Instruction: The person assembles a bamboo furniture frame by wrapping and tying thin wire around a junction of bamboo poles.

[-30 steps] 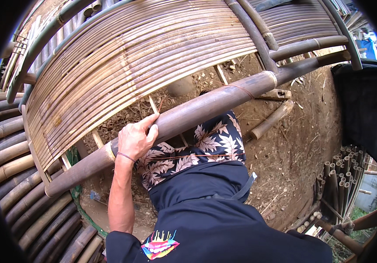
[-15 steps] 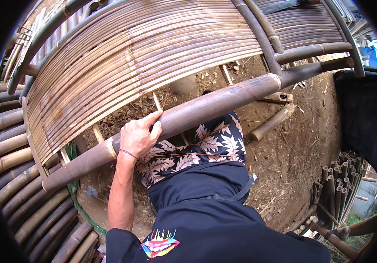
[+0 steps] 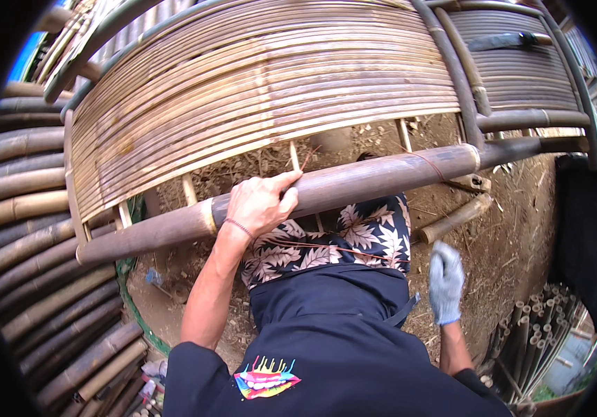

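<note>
A thick dark bamboo pole (image 3: 368, 177) runs along the near side of a bamboo slat bench (image 3: 257, 76). My bare left hand (image 3: 260, 206) grips the pole left of its middle, thumb and fingers pressed around it. By the fingertips, a thin reddish cord (image 3: 308, 158) sticks up. More cord is wound round the pole farther right, and a strand crosses my lap. My right hand (image 3: 446, 281), in a grey glove, is off the pole, over the ground to the right of my lap. Its fingers are curled in; what they hold, if anything, is hidden.
A knife (image 3: 510, 42) with a dark blade lies on the slats at the far right. A short bamboo piece (image 3: 457, 217) rests on the dirt beyond my right hand. Bamboo poles (image 3: 27, 187) are stacked at the left; thin canes (image 3: 538, 320) stand at the lower right.
My gloved right hand has come into view at the right. The view has shifted, so the bench and pole appear farther right. My left hand keeps its grip on the pole.
</note>
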`<state>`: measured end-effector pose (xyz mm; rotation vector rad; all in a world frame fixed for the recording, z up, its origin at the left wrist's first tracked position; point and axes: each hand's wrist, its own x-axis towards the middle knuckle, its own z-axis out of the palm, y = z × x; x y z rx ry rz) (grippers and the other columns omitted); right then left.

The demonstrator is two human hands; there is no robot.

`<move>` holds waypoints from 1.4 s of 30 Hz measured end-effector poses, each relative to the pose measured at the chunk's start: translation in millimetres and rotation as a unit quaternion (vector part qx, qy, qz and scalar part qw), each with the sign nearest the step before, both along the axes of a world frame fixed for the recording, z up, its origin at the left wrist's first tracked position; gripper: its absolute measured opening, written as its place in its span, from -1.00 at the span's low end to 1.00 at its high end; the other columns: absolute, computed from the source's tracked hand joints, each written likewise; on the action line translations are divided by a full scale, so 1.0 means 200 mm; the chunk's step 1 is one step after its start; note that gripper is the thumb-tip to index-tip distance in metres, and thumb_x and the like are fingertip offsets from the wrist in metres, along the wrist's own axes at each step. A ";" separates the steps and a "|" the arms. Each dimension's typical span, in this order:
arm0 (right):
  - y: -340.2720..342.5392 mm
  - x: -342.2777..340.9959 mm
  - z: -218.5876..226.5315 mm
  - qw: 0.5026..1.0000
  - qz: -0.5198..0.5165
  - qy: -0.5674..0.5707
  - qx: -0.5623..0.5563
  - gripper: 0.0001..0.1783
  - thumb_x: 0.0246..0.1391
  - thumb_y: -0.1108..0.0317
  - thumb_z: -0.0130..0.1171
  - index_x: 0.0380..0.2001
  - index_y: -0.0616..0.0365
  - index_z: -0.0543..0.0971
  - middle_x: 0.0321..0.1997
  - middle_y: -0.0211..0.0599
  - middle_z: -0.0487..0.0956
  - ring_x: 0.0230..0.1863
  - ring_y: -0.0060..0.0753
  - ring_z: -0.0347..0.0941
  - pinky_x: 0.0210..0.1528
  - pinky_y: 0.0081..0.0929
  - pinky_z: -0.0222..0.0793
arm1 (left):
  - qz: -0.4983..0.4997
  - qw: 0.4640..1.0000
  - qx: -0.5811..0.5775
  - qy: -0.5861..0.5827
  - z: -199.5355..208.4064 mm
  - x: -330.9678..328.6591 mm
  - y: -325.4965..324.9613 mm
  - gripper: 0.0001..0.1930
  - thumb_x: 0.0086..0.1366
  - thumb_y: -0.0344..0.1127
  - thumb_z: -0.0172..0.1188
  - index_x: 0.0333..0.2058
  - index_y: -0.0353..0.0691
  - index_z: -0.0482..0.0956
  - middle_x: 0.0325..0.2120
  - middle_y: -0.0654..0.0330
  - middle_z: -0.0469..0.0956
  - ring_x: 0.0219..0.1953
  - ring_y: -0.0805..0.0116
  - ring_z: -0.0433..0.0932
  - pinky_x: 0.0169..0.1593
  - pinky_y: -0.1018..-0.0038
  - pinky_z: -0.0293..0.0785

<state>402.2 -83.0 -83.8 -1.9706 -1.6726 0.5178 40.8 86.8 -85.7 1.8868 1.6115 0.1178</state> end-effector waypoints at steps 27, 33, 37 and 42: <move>1.30 -0.81 -0.12 0.862 0.469 0.042 -0.190 -0.73 0.08 0.17 0.13 -0.33 0.08 0.69 -0.31 -0.11 0.64 -0.21 -0.02 0.57 -0.12 -0.19 0.48 | 0.126 0.989 0.022 -0.078 0.02 -0.08 0.00 -0.71 0.24 -0.33 0.05 -0.11 -0.24 0.62 -0.46 -0.14 0.62 -0.37 -0.10 0.65 -0.21 0.16 0.58; 1.29 -0.84 -0.20 0.858 0.477 0.035 -0.188 -0.70 0.15 0.15 0.09 -0.29 0.12 0.68 -0.28 -0.05 0.63 -0.18 0.05 0.56 -0.08 -0.15 0.46 | -0.156 0.973 -0.160 -0.054 -0.31 -0.08 0.32 -0.66 0.24 -0.12 0.03 -0.24 -0.21 0.68 -0.45 -0.14 0.62 -0.39 -0.08 0.61 -0.26 0.18 0.50; 1.31 -0.84 -0.18 0.857 0.468 0.045 -0.211 -0.70 0.13 0.16 0.13 -0.29 0.16 0.66 -0.30 -0.01 0.62 -0.21 0.06 0.55 -0.10 -0.17 0.45 | -0.145 0.976 -0.149 -0.059 -0.19 -0.08 0.32 -0.70 0.20 -0.16 0.04 -0.42 -0.20 0.69 -0.50 -0.11 0.62 -0.42 -0.08 0.62 -0.27 0.14 0.53; 1.28 -0.78 -0.17 0.868 0.442 0.102 -0.201 -0.75 0.08 0.21 0.21 -0.34 0.17 0.67 -0.34 -0.12 0.64 -0.27 -0.13 0.58 -0.15 -0.29 0.47 | -0.200 0.980 -0.005 0.014 0.06 -0.12 0.12 -0.77 0.20 -0.27 0.07 -0.24 -0.19 0.62 -0.63 -0.06 0.58 -0.53 -0.10 0.62 -0.41 0.06 0.56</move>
